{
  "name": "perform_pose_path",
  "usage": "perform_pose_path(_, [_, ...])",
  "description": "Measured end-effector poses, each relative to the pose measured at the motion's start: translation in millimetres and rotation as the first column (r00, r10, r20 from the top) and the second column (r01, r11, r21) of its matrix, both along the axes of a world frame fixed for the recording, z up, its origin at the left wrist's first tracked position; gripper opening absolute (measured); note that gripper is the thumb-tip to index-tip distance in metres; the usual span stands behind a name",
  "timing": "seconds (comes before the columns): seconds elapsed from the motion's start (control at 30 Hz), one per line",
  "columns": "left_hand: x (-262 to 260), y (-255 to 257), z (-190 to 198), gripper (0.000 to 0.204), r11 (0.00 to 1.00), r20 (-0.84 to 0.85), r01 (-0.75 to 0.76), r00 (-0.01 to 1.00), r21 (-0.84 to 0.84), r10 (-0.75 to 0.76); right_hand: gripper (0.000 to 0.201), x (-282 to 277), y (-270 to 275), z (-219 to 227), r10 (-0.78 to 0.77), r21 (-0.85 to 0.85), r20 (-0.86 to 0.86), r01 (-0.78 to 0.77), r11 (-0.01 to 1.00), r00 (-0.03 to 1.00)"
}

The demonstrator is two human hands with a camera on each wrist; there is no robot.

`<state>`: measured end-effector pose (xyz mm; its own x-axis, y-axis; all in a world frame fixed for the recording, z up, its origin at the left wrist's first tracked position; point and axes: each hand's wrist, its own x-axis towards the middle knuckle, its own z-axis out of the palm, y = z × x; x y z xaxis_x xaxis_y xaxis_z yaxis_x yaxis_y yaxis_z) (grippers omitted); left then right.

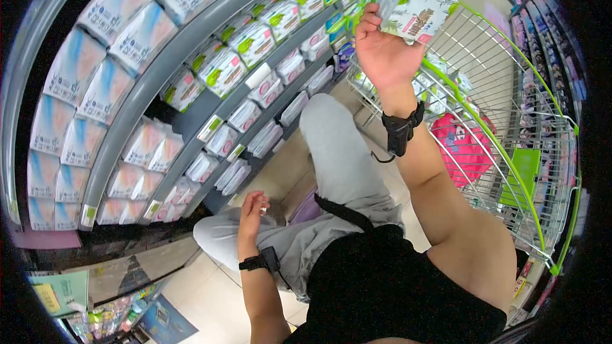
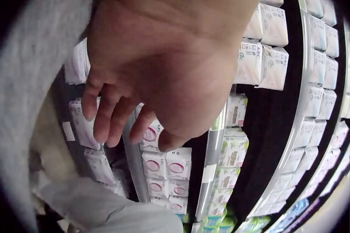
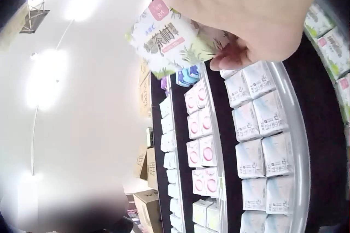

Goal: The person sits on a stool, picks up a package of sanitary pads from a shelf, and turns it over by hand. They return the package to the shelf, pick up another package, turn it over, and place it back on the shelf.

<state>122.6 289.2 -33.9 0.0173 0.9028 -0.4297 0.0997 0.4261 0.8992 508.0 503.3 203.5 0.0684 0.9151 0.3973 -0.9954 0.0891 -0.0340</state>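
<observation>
My right hand (image 1: 390, 60) is raised above the near end of a wire shopping cart (image 1: 521, 178). It grips a white pack of sanitary pads (image 1: 417, 9) with green leaf prints. In the right wrist view, the fingers (image 3: 232, 55) curl at one end of that pack, and its printed face with a pink corner tag shows. Low by my bent knee, the left hand (image 1: 254, 211) hangs with loosely curled fingers and holds nothing. Stacked white packs with pink rings (image 2: 156, 167) stand on the shelf beyond it in the left wrist view.
Curved shelves on the left carry rows of blue-and-white packs (image 1: 121, 9) and green-leaf packs (image 1: 220, 70). Inside the cart lie a bright pink bag (image 1: 462, 146) and several green-and-white packs. Another stocked shelf (image 1: 542, 57) runs along the far right. Cardboard boxes (image 3: 146, 205) appear in the right wrist view.
</observation>
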Motion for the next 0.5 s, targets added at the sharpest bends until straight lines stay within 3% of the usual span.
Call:
perform_pose_path(0.17, [4,5,-2,0.025,0.998,-0.006,0.068,0.998,0.014,-0.067,0.081,3,-15,-1,-0.076,-0.153,-0.01,0.073,0.986,0.997])
perform_pose_path(0.3, [10,-1,13,0.025,0.996,-0.058,0.089,0.994,-0.002,-0.089,0.078,-16,-28,-4,-0.055,-0.023,0.016,0.055,0.998,0.998])
perform_pose_path(0.4, [7,1,6,0.026,0.991,-0.077,0.132,0.988,-0.001,-0.131,0.07,-35,-18,-15,0.124,0.063,0.097,-0.13,0.99,0.988])
perform_pose_path(0.43, [8,2,7,0.022,0.99,-0.099,0.139,0.986,0.003,-0.138,0.061,-45,-13,-22,0.189,0.103,0.205,-0.213,0.972,0.961])
perform_pose_path(0.5, [6,3,0,0.022,0.988,-0.078,0.153,0.985,-0.006,-0.153,0.045,-79,-10,-22,0.029,0.189,0.634,-0.192,0.963,0.773])
